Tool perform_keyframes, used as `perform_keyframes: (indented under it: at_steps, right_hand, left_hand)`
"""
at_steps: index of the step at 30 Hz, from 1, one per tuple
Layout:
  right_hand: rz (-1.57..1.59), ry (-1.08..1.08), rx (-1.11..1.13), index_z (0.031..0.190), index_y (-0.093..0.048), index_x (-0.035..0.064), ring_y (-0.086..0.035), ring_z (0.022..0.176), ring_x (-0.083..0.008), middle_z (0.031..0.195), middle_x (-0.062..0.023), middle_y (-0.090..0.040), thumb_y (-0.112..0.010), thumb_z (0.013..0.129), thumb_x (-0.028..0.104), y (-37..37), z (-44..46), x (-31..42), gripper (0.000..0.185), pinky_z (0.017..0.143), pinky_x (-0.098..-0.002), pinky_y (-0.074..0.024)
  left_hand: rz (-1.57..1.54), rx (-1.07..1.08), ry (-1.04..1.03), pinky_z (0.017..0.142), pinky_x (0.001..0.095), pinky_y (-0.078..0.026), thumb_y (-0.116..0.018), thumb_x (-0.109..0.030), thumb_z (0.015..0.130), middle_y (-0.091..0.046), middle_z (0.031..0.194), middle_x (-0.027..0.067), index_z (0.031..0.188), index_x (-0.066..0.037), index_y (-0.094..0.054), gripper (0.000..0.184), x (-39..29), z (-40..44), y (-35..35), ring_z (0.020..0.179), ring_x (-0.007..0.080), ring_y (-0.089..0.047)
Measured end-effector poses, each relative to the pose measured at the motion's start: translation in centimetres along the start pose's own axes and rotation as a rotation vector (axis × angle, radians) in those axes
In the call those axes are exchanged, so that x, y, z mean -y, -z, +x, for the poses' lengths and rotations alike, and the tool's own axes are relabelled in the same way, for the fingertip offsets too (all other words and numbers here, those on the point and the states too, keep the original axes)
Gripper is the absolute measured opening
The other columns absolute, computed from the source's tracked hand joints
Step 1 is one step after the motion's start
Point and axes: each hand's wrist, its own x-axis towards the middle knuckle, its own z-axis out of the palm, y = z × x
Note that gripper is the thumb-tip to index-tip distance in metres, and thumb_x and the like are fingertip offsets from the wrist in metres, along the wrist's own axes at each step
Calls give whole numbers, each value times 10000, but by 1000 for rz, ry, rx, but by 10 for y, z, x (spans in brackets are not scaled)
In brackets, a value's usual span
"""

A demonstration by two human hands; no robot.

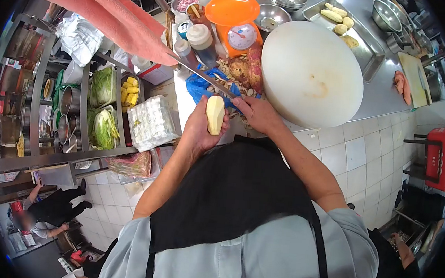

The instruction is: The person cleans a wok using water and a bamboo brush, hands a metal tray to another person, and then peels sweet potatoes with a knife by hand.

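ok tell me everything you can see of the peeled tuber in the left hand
The peeled tuber is pale yellow and elongated, with long flattish facets along its surface and a narrower near end. No skin shows on the side in view; its underside is hidden. It lies lengthwise in the left hand, palm beneath it, its long axis pointing roughly away from the body. It sits just nearer the body than the blue bag. The knife appears close but apart from it.
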Motion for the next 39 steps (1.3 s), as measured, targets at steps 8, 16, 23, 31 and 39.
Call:
perform_keyframes:
  at_steps: [8,16,23,31,39]
  right_hand:
    - [-119,85,119,974,-711,37,-695,975,-424,937,-233,-716,-499,1010,635,6,-17,30,636,840,-508,-521]
    - [49,52,43,1015,-697,34,-692,963,-438,980,-237,-722,-524,998,636,4,-10,11,626,826,-511,-525]
    - [-137,9,145,1148,-718,36,-696,987,-426,1084,-241,-726,-494,1013,637,8,-7,24,655,863,-492,-525]
    - [237,-67,112,954,-665,42,-690,832,-357,876,-176,-703,-482,1049,577,10,0,14,573,730,-455,-511]
    - [-256,145,164,972,-686,61,-711,904,-411,904,-202,-732,-549,953,691,5,-27,41,645,778,-531,-534]
  left_hand:
    - [222,-24,-124,540,322,-452,-341,-474,1120,-626,930,89,1203,-87,-558,451,1,-1,3,733,223,-601]
    - [514,-165,-290,550,334,-479,-395,-398,1102,-651,949,102,1205,-72,-584,391,2,-7,7,710,211,-616]
    - [608,-140,-386,531,336,-493,-340,-381,1101,-625,919,106,1226,-30,-561,434,5,-1,8,705,207,-615]
    - [101,-40,-72,586,343,-507,-392,-476,1109,-644,962,107,1197,-51,-587,475,-3,4,7,750,239,-626]
    - [0,-8,-70,732,419,-577,-505,-459,1075,-673,1065,111,1153,-60,-607,419,1,4,7,902,271,-666]
